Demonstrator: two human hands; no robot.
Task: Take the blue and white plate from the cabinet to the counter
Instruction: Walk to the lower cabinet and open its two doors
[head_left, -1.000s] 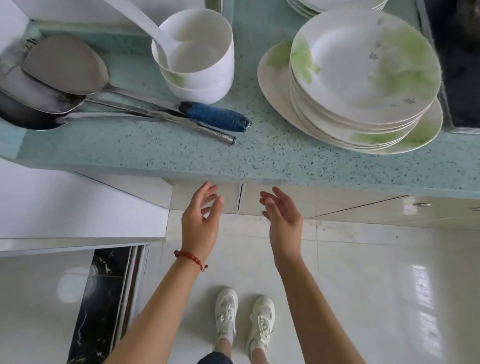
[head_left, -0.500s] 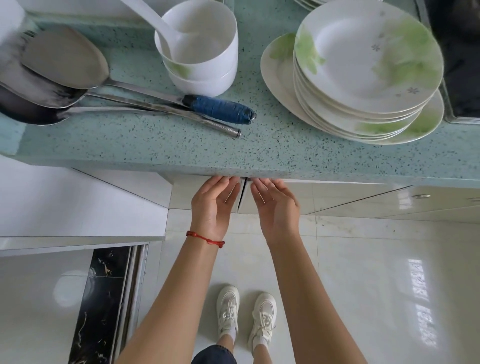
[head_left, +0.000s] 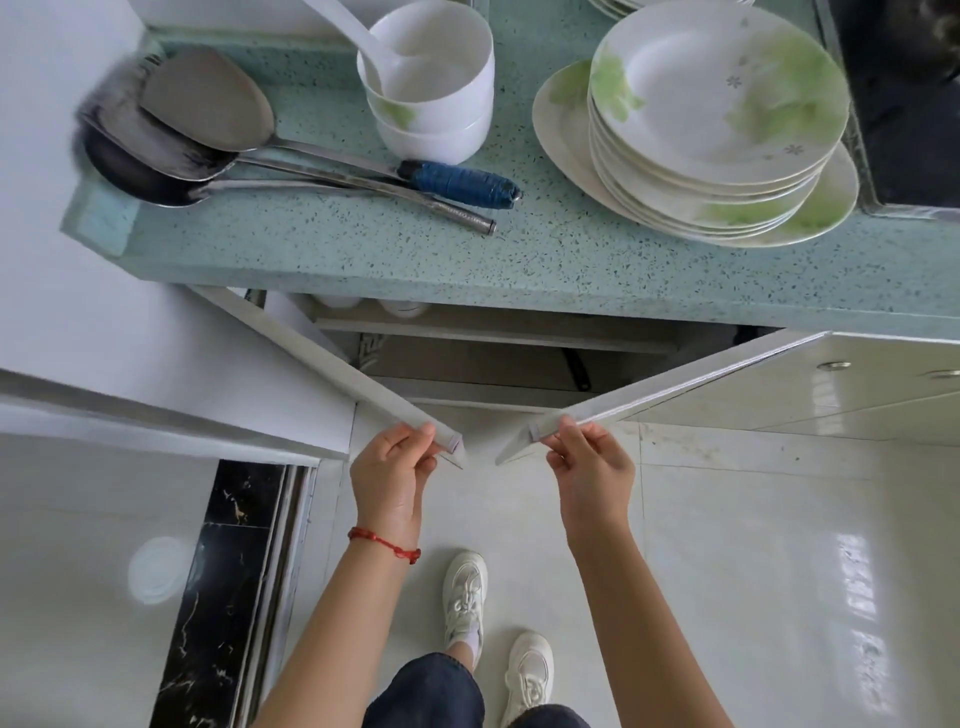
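Note:
Below the speckled green counter (head_left: 545, 260) the cabinet stands partly open. My left hand (head_left: 389, 467) grips the free edge of the left cabinet door (head_left: 332, 348). My right hand (head_left: 589, 462) grips the free edge of the right cabinet door (head_left: 701, 379). Both doors swing outward toward me. Between them I see a shelf (head_left: 493, 327), with white bowl rims at its back and a blue-and-white patterned edge (head_left: 371, 345) at the left below it. The blue and white plate itself is mostly hidden.
On the counter lie metal spatulas and a ladle (head_left: 197, 124), one with a blue-wrapped handle (head_left: 462, 182), stacked white bowls with a white spoon (head_left: 431, 88), and a stack of green-patterned plates (head_left: 717, 119). A black hob (head_left: 904, 93) is at the right. My feet stand on glossy floor tiles.
Both hands rose to the closed door edges under the counter, took hold, and pulled the two doors outward; the cabinet interior now shows.

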